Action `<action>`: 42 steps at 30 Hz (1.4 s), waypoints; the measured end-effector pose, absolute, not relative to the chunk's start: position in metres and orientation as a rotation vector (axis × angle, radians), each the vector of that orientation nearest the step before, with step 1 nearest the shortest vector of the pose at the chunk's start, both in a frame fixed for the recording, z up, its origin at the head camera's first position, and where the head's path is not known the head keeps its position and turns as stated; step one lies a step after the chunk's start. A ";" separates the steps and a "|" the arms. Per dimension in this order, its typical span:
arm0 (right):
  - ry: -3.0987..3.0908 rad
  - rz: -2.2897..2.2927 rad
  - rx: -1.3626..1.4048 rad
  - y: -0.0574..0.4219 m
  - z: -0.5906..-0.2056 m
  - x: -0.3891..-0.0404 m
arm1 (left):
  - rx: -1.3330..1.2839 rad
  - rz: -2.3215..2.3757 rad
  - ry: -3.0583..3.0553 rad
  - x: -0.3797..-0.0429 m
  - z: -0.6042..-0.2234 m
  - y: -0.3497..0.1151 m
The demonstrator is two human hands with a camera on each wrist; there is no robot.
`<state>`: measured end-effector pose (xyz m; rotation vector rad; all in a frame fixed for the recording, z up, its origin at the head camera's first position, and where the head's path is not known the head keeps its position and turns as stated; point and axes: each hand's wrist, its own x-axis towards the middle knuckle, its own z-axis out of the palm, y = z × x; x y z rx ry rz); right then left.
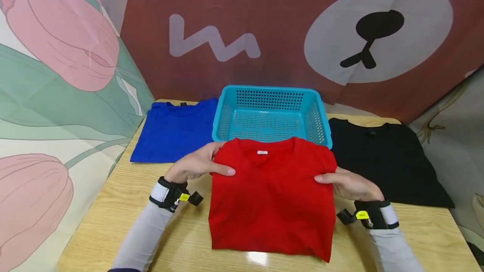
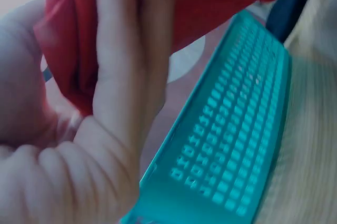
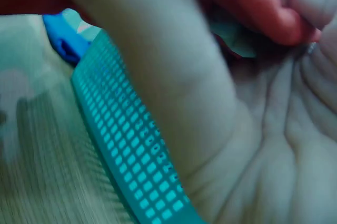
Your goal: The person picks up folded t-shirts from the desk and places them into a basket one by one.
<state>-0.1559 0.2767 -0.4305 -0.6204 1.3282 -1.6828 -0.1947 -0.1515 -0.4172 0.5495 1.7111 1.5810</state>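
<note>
A folded red T-shirt (image 1: 272, 196) with a small white neck label hangs between both hands, its collar toward the basket. My left hand (image 1: 200, 163) pinches its left side, thumb on top and fingers behind the cloth. On the opposite side my right hand (image 1: 349, 181) grips the shirt the same way. In the left wrist view, red cloth (image 2: 79, 39) is bunched between thumb and fingers. The right wrist view shows the red fabric (image 3: 263, 8) caught in the other hand. A turquoise plastic basket (image 1: 272, 131) stands just beyond the collar, its near rim partly covered by the shirt.
A folded blue T-shirt (image 1: 175, 133) lies left of the basket, and a folded black T-shirt (image 1: 385, 163) lies to its right. All rest on a wooden table (image 1: 102, 221). Printed fabric (image 1: 227, 11) hangs behind the table's far edge.
</note>
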 end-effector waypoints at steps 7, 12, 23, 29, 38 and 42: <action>1.039 -1.853 -0.617 0.279 -0.433 -0.159 | 0.284 1.843 1.475 -0.198 -0.420 -0.149; 0.951 -1.906 -0.617 0.277 -0.435 -0.160 | 0.233 1.981 1.314 -0.195 -0.422 -0.142; 0.761 -1.960 -0.704 0.271 -0.433 -0.164 | 0.274 2.009 1.525 -0.182 -0.405 -0.133; 0.769 -2.023 -0.727 0.266 -0.425 -0.170 | 0.360 1.958 1.839 -0.189 -0.403 -0.132; 1.062 -2.035 -0.626 0.267 -0.404 -0.183 | 0.418 1.865 1.970 -0.216 -0.385 -0.141; 1.115 -2.070 -0.582 0.268 -0.392 -0.196 | 0.420 1.857 1.910 -0.231 -0.374 -0.145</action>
